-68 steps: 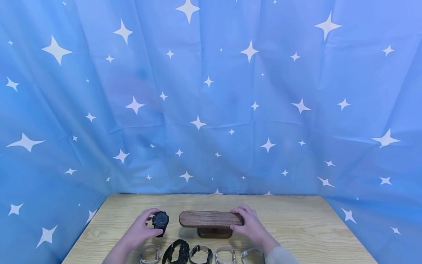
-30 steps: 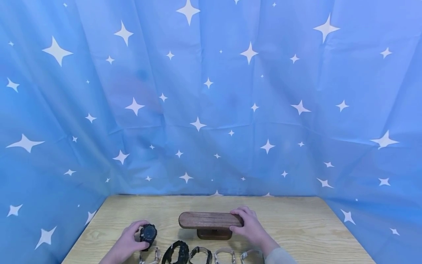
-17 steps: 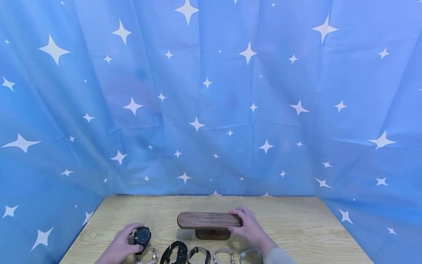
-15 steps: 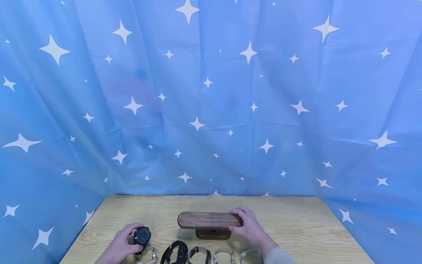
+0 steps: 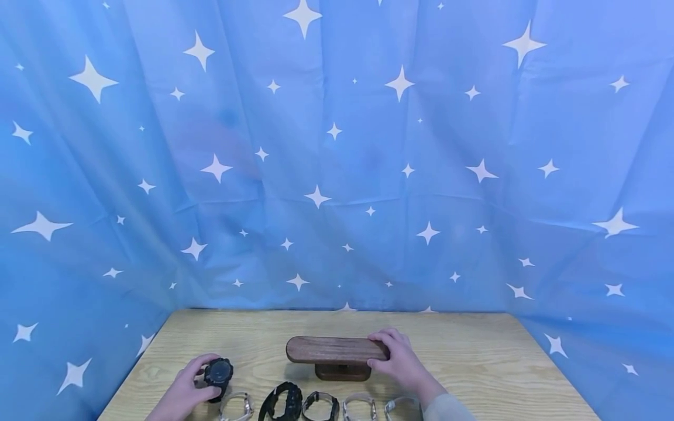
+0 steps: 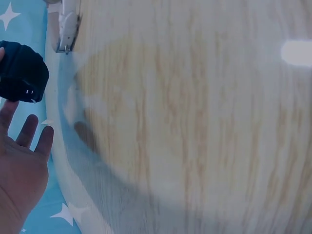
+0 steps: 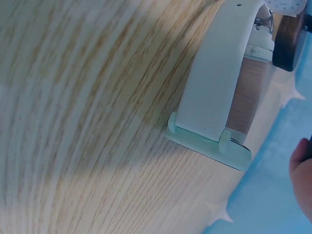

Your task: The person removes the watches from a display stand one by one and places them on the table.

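Observation:
A black digital watch (image 5: 218,372) is pinched between the thumb and fingers of my left hand (image 5: 181,390), at the left of the table. In the left wrist view this watch (image 6: 23,73) shows its dark band at the left edge, with the other fingers of the left hand (image 6: 22,170) spread below it. My right hand (image 5: 398,361) grips the right end of a dark wooden T-shaped display stand (image 5: 332,349). The stand's padded-looking top bar carries nothing. Only part of the right hand (image 7: 302,183) enters the right wrist view.
Along the near side of the table (image 5: 474,351) stands a row of watches, among them a bulky black watch (image 5: 284,403), a slim dark watch (image 5: 322,406) and pale ones. A white-strapped watch (image 7: 209,78) looms close in the right wrist view. Blue star-printed cloth (image 5: 337,146) hangs behind.
My left hand has carried the black watch leftward and nearer, away from beside the stand to behind the leftmost watch of the row. The right hand keeps its grip on the stand.

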Demonstrator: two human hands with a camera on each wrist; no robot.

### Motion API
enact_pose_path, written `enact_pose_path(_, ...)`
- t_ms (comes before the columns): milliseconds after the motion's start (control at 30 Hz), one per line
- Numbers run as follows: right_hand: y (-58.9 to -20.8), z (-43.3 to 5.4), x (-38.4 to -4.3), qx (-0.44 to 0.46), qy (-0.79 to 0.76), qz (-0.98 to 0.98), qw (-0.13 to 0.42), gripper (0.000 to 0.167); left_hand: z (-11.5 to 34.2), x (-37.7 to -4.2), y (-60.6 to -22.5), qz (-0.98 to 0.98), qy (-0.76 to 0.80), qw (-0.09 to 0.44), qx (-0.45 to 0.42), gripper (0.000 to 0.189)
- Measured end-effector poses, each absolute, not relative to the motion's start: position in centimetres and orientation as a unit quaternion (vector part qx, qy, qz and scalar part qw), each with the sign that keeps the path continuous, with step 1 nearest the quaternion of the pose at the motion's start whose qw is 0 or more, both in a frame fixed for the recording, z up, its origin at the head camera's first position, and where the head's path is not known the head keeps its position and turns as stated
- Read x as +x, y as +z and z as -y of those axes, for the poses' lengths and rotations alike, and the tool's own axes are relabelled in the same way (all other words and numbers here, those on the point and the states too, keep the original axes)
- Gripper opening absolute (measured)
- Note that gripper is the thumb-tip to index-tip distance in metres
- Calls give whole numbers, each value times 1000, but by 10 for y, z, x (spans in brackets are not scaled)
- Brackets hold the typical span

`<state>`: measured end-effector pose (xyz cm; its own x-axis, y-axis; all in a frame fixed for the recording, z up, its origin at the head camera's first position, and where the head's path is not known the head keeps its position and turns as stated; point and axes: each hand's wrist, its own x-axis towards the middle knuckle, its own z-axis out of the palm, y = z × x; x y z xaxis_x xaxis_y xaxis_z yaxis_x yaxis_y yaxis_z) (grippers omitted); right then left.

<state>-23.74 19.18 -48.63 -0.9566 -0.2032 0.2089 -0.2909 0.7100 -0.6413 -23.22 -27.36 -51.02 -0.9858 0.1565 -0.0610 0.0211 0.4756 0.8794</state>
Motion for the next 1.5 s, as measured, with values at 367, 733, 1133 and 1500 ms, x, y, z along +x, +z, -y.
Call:
enact_pose_path(367, -487, -191, -237, 136, 357, 922, 59, 49, 289, -227, -513, -858, 502, 70, 82, 60)
enact_pose_path(733, -487, -191, -237, 137, 355, 923, 61, 50, 292, -223, -520, -895, 435, 60, 83, 58)
enact_pose_path(1133, -485, -192, -237, 132, 352, 925, 62, 51, 288, -221, -527, -926, 367, 23, 86, 60)
enact_pose_path(1500, -485, -192, -236, 135, 355, 923, 66, 48, 295, -221, -535, -917, 368, 62, 144, 56)
